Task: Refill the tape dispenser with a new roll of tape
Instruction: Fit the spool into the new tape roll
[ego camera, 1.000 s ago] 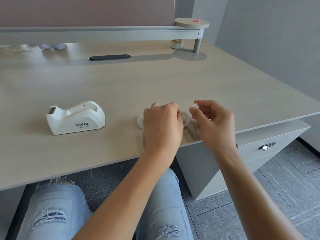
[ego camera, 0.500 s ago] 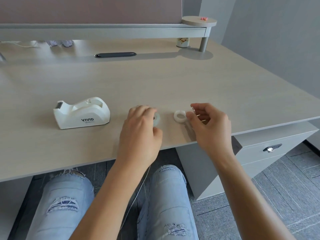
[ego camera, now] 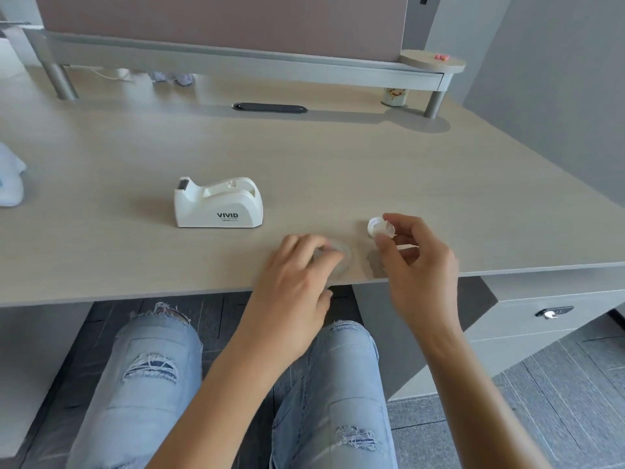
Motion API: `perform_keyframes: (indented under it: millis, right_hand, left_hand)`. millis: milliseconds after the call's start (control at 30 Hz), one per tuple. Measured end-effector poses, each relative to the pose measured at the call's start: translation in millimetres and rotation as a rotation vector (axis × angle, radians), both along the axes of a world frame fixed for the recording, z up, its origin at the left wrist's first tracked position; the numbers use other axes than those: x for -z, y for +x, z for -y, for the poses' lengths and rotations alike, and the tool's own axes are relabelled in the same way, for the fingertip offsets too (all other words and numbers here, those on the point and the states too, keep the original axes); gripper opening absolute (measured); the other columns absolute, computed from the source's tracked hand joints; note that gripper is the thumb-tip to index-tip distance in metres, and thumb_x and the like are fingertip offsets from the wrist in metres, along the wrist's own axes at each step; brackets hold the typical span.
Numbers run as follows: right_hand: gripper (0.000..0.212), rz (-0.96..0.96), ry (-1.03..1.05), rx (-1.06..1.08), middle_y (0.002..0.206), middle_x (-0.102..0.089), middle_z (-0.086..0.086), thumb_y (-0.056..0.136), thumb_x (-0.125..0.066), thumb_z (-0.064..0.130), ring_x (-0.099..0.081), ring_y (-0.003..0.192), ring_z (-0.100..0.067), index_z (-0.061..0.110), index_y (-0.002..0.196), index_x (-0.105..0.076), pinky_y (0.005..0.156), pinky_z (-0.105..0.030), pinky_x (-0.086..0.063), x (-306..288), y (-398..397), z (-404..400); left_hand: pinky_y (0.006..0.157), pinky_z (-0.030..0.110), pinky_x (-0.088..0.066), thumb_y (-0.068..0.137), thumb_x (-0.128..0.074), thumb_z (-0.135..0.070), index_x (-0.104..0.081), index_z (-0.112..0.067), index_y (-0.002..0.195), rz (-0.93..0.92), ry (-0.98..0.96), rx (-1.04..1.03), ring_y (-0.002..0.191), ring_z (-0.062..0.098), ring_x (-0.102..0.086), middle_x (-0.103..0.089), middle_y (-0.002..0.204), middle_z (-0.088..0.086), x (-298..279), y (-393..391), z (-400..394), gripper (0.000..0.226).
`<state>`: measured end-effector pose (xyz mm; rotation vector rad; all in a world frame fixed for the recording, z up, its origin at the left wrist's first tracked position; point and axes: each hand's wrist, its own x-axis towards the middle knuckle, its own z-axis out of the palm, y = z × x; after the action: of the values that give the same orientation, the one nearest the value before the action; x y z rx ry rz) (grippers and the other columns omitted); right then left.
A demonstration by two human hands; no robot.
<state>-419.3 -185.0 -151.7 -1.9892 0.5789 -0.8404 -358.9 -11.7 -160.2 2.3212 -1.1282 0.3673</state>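
dispenser (ego camera: 218, 207) on desk (ego camera: 338, 170), left of both hands, cradle looks empty | left hand (ego camera: 297, 282) curled on clear tape roll (ego camera: 338, 253) at desk edge | right hand (ego camera: 417, 262) pinching white hub (ego camera: 380, 226), other fingers loose | I read step: hub-to-roll mating | next: line hub up with roll bore, press in, then seat in dispenser

— What's the tabletop (ego camera: 338, 164) like?
— Pale wood-grain laminate, matt and smooth under my hands. The tape dispenser (ego camera: 218, 207) is white plastic with a slight gloss.
— And the pieces you're holding?
— The core (ego camera: 379, 227) is white plastic; the tape roll (ego camera: 340, 252) is clear and glossy (too blurred to say more). My jeans (ego camera: 152, 367) are faded, frayed denim.
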Motion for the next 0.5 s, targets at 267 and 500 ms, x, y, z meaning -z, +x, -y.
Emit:
perform_keyframes:
  millis: [267,500]
  right_hand:
    - [0.016,0.114,0.087,-0.124,0.101,-0.074,0.002,0.098,-0.072,0.016,-0.072,0.072,0.001,0.026,0.11,-0.073,0.064,-0.009,-0.049,-6.0,-7.9,-32.3]
    - [0.029,0.257,0.091,-0.189,0.097,-0.077,0.007,0.092,-0.079,0.01,-0.073,0.089,-0.007,0.024,0.116,-0.074,0.078,-0.012,-0.055,-18.0,-6.2,-57.3]
  left_hand:
    - [0.074,0.031,-0.057,0.093,-0.073,-0.003,-0.077,-0.012,0.112,-0.104,-0.524,-0.107,0.083,0.019,-0.071,-0.072,0.1,0.001,10.4,-7.1,-24.0,0.022]
    - [0.091,0.036,-0.063,0.092,-0.075,-0.013,-0.082,-0.015,0.103,-0.836,-1.065,-0.159,0.09,0.011,-0.08,-0.085,0.095,-0.003,-21.3,-8.1,-23.0,0.013]
